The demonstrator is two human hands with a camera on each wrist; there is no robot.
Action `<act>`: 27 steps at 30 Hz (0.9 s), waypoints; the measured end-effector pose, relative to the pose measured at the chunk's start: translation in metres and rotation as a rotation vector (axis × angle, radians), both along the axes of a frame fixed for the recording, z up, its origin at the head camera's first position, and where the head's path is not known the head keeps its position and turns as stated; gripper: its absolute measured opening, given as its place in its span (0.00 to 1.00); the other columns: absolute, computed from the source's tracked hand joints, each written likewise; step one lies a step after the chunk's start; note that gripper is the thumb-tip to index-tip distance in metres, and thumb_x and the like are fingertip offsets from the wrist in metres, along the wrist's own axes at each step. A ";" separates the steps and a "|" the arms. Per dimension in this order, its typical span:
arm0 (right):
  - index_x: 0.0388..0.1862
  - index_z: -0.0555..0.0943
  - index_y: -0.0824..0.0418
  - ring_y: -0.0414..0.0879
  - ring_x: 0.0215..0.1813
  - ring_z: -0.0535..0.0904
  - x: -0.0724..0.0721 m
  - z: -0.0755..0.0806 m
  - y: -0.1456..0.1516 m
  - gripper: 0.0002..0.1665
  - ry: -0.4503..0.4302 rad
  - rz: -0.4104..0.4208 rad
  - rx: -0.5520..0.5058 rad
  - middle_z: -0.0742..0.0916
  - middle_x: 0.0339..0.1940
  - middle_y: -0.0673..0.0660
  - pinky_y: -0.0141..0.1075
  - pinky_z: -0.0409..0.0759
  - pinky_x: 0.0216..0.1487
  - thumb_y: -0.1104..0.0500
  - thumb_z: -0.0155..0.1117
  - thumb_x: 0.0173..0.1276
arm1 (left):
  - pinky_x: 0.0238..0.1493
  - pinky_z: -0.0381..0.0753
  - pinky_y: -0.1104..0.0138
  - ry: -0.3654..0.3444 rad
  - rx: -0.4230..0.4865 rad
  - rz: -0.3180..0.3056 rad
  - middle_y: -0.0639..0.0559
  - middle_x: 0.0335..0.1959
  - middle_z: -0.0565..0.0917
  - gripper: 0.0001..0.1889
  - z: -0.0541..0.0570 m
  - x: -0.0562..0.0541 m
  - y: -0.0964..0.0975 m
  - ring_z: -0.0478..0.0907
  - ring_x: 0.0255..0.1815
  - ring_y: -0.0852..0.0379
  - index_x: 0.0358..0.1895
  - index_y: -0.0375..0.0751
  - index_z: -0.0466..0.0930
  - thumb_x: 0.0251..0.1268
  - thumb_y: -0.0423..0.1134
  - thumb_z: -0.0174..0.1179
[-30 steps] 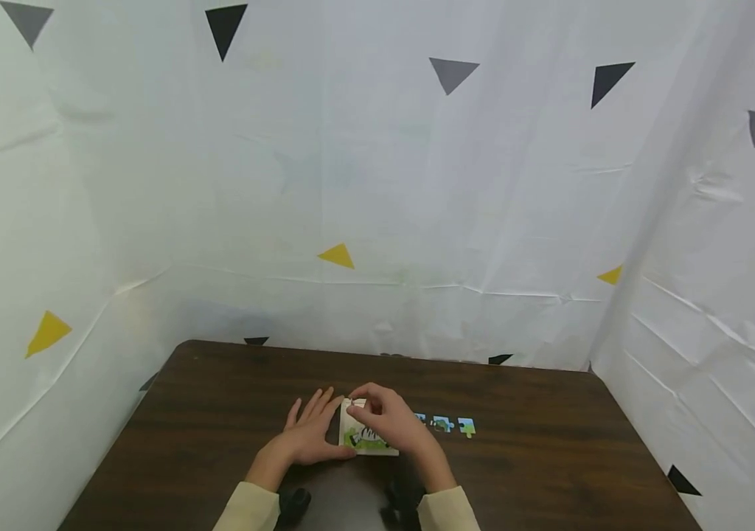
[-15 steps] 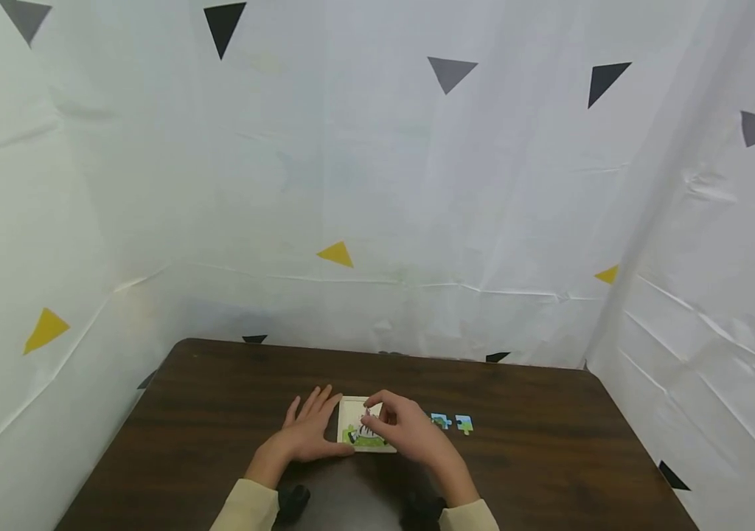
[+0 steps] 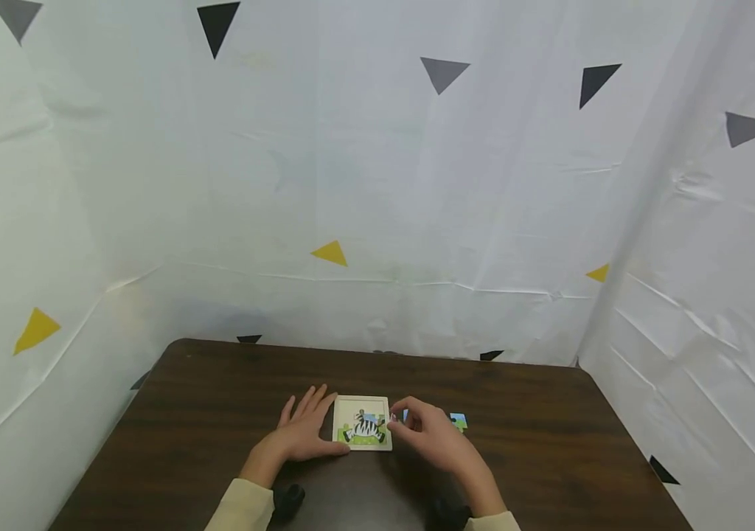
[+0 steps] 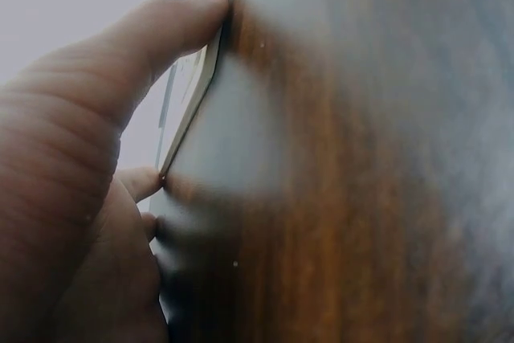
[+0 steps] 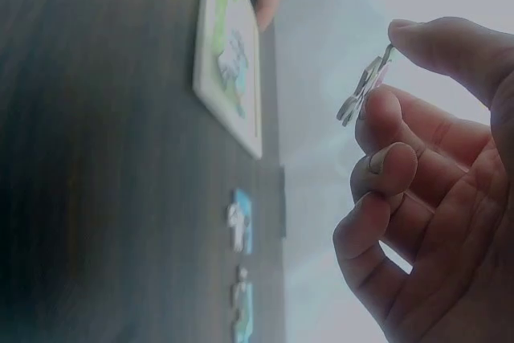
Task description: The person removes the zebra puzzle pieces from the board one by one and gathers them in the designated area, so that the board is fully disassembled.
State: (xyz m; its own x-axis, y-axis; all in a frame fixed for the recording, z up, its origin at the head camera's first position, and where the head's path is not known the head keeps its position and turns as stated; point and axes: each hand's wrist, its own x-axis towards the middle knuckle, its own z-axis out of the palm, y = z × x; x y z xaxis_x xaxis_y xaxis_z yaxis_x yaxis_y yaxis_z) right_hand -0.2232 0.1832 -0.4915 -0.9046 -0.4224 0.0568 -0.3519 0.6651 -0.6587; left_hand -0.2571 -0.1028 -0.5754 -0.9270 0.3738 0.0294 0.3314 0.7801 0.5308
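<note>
A square puzzle tray (image 3: pixel 351 407) with a light frame lies on the table, a striped zebra picture (image 3: pixel 366 429) partly filling it. My left hand (image 3: pixel 298 439) rests at its left side, fingers spread and straight. Thumb and index fingertip touch the frame edge, as the left wrist view also shows. Just right of the tray, my right hand (image 3: pixel 433 440) is raised above the table. Between thumb and index finger it pinches a small jigsaw piece (image 5: pixel 368 90), seen edge-on in the right wrist view; the piece's picture is mostly hidden.
Loose jigsaw pieces lie on the dark wooden table (image 3: pixel 550 442) to the right of the tray, one (image 3: pixel 458 421) beyond my right hand. Two pieces show in the right wrist view, the nearer to the tray blue-edged (image 5: pixel 242 222). A white curtain (image 3: pixel 377 184) stands behind the table.
My right hand has moved right, from over the tray to beside it, with the jigsaw piece held. The zebra picture is now uncovered. My left hand has stayed at the tray.
</note>
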 end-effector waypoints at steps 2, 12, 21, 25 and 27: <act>0.54 0.80 0.53 0.42 0.25 0.73 0.001 -0.004 0.005 0.20 -0.008 0.000 0.011 0.80 0.25 0.48 0.36 0.72 0.25 0.44 0.63 0.71 | 0.70 0.27 0.39 -0.006 0.003 0.003 0.47 0.80 0.43 0.62 -0.001 0.001 0.000 0.35 0.80 0.44 0.79 0.50 0.49 0.43 0.80 0.59; 0.50 0.80 0.57 0.39 0.22 0.72 -0.001 -0.024 0.020 0.16 -0.008 0.035 0.117 0.79 0.22 0.47 0.36 0.72 0.25 0.52 0.68 0.67 | 0.70 0.28 0.40 0.002 0.018 0.008 0.49 0.81 0.42 0.61 -0.006 -0.001 0.000 0.35 0.80 0.47 0.80 0.52 0.49 0.44 0.80 0.60; 0.52 0.80 0.57 0.39 0.23 0.72 -0.003 -0.035 0.024 0.19 -0.034 0.034 0.138 0.79 0.24 0.47 0.36 0.71 0.24 0.52 0.70 0.65 | 0.70 0.27 0.41 0.007 0.004 0.009 0.49 0.80 0.43 0.61 -0.008 -0.002 -0.001 0.34 0.80 0.47 0.80 0.52 0.48 0.43 0.80 0.60; 0.56 0.78 0.56 0.41 0.23 0.72 -0.004 -0.031 0.031 0.23 -0.021 -0.026 0.156 0.78 0.24 0.48 0.37 0.71 0.23 0.49 0.69 0.66 | 0.70 0.28 0.41 0.019 0.003 0.011 0.49 0.80 0.43 0.61 -0.007 -0.002 -0.001 0.34 0.80 0.47 0.80 0.52 0.48 0.43 0.81 0.58; 0.55 0.78 0.56 0.41 0.22 0.72 -0.003 -0.028 0.035 0.22 -0.032 -0.048 0.153 0.78 0.24 0.49 0.37 0.71 0.23 0.49 0.69 0.66 | 0.70 0.28 0.41 0.017 0.001 0.013 0.49 0.80 0.43 0.62 -0.007 -0.001 0.000 0.35 0.80 0.48 0.80 0.53 0.48 0.43 0.81 0.58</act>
State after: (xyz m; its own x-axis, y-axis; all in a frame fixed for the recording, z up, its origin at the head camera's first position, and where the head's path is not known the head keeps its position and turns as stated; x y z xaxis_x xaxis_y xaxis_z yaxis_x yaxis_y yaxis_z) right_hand -0.2261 0.2184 -0.5194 -0.9243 -0.3802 -0.0340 -0.2979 0.7742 -0.5584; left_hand -0.2582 -0.1028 -0.5821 -0.9311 0.3618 0.0455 0.3303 0.7839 0.5257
